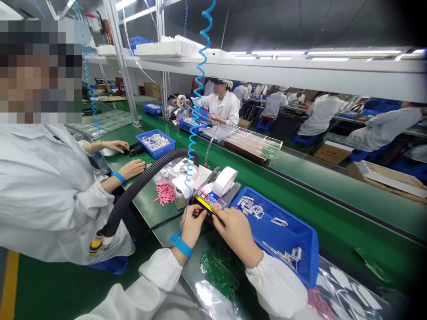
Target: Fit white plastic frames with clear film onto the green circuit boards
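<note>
A tape dispenser (208, 202) with a yellow-striped front, coloured buttons and a white tape roll (225, 180) stands on the bench before me. My left hand (191, 224), with a blue wrist strap (181, 246), is at its front edge. The thumb and fingers there are pinched together; whatever lies between them is too small to make out. My right hand (237, 229) reaches in from the right, its forefinger stretched against the dispenser's front corner and its thumb lower down. Just below my hands lies a pile of green circuit boards (220, 271).
To the right, a blue bin (283, 235) holds white frame-shaped parts. Pink strips (164, 193) lie left of the dispenser. A black flexible hose (143, 180) and a blue coiled cord (192, 133) cross the space. A co-worker's hands (132, 168) are at the left beside another blue bin (155, 143).
</note>
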Demonstrator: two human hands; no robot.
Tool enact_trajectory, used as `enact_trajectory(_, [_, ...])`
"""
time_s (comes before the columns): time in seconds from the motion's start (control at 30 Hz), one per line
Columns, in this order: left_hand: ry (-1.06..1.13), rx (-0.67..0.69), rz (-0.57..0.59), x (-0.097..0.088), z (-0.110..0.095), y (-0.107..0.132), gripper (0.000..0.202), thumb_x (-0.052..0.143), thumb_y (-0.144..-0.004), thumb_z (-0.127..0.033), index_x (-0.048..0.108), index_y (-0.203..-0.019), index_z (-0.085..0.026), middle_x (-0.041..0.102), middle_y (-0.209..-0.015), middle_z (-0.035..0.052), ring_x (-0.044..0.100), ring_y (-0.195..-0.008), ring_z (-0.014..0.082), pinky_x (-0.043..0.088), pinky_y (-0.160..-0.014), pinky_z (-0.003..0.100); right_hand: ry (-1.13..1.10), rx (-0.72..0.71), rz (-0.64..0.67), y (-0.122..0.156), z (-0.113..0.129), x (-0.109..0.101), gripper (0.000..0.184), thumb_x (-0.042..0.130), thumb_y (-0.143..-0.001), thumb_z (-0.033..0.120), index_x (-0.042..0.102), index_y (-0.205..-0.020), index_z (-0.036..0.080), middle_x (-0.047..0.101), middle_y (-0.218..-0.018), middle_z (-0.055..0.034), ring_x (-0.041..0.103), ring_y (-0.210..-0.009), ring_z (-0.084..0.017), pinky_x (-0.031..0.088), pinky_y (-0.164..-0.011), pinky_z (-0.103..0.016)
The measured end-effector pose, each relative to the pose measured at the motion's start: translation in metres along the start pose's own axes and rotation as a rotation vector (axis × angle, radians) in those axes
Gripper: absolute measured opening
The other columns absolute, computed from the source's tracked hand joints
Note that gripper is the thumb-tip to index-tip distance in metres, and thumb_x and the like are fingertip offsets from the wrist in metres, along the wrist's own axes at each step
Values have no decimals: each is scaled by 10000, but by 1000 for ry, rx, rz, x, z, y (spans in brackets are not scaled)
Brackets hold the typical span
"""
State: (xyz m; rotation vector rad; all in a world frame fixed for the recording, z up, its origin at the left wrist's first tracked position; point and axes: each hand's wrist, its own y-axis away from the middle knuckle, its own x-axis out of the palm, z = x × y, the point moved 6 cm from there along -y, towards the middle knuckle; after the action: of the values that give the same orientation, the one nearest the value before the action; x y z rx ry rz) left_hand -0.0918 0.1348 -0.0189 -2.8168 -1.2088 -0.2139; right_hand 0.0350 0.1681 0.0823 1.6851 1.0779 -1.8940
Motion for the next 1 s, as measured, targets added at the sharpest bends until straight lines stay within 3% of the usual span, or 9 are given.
enact_trajectory(0.13, [14, -3, 13, 2, -5, -3, 87, 720, -577, -157, 654, -613, -201, 528, -644, -18, 460, -630, 137, 377, -655, 267, -70, -72, -166, 11, -6, 2, 347, 476, -869, 257, 609, -1175, 160, 617, -1143, -160, 569, -1058, -285, 446, -903, -482])
enact_trajectory(0.2, [37, -18, 28, 2, -10, -2, 110, 729, -566, -146, 636, -553, -203, 502, -615, -25, 434, -617, 134, 361, -639, 258, -147, -131, -270, 16, -7, 7, 373, 491, -854, 226, 571, -1208, 139, 560, -1255, -167, 500, -1179, -299, 415, -973, -510])
enact_trajectory(0.27, [76, -46, 55, 1, -15, 4, 133, 740, -565, -148, 622, -531, -199, 494, -606, -28, 425, -621, 131, 357, -634, 250, -223, -152, -337, 20, -9, 13, 395, 486, -856, 201, 536, -1242, 134, 539, -1295, -163, 464, -1235, -301, 421, -985, -512])
enact_trajectory(0.47, [287, -244, 241, -12, -32, 28, 170, 746, -645, -288, 641, -696, -164, 561, -660, -9, 488, -625, 121, 423, -645, 272, -367, -88, -331, 23, -13, 20, 413, 471, -864, 185, 516, -1274, 168, 526, -1332, -143, 450, -1270, -277, 424, -1006, -512])
enact_trajectory(0.6, [550, -394, 277, -16, -35, 28, 148, 720, -692, -246, 607, -749, -170, 631, -923, 48, 580, -910, 185, 479, -813, 351, -427, -51, -346, 22, -13, 17, 403, 477, -858, 175, 535, -1257, 157, 525, -1333, -142, 438, -1282, -269, 436, -1008, -489])
enact_trajectory(0.67, [725, -494, 240, -13, -33, 26, 99, 671, -732, -166, 575, -710, -167, 624, -874, 39, 585, -953, 178, 478, -842, 332, -445, -41, -358, 22, -13, 17, 413, 471, -857, 166, 532, -1265, 175, 529, -1330, -135, 435, -1285, -267, 440, -1006, -490])
enact_trajectory(0.8, [824, -650, 221, -6, -38, 25, 290, 452, -842, -64, 441, -569, -163, 399, -558, -37, 519, -599, 84, 474, -635, 229, -436, -53, -382, 22, -13, 21, 427, 483, -855, 147, 525, -1279, 175, 541, -1314, -142, 435, -1285, -273, 443, -1005, -492])
enact_trajectory(0.9, [845, -730, 227, -3, -57, 25, 353, 346, -865, -38, 350, -540, -174, 240, -513, -66, 330, -435, 51, 349, -449, 163, -416, -64, -396, 22, -13, 25, 430, 481, -864, 120, 520, -1288, 186, 543, -1311, -150, 435, -1286, -275, 455, -992, -494])
enact_trajectory(1.0, [861, -759, 222, 3, -78, 26, 321, 336, -878, -56, 378, -582, -173, 166, -509, -78, 251, -406, 52, 272, -396, 148, -406, -65, -403, 21, -13, 28, 454, 482, -863, 89, 510, -1300, 213, 550, -1305, -146, 429, -1291, -271, 456, -987, -502])
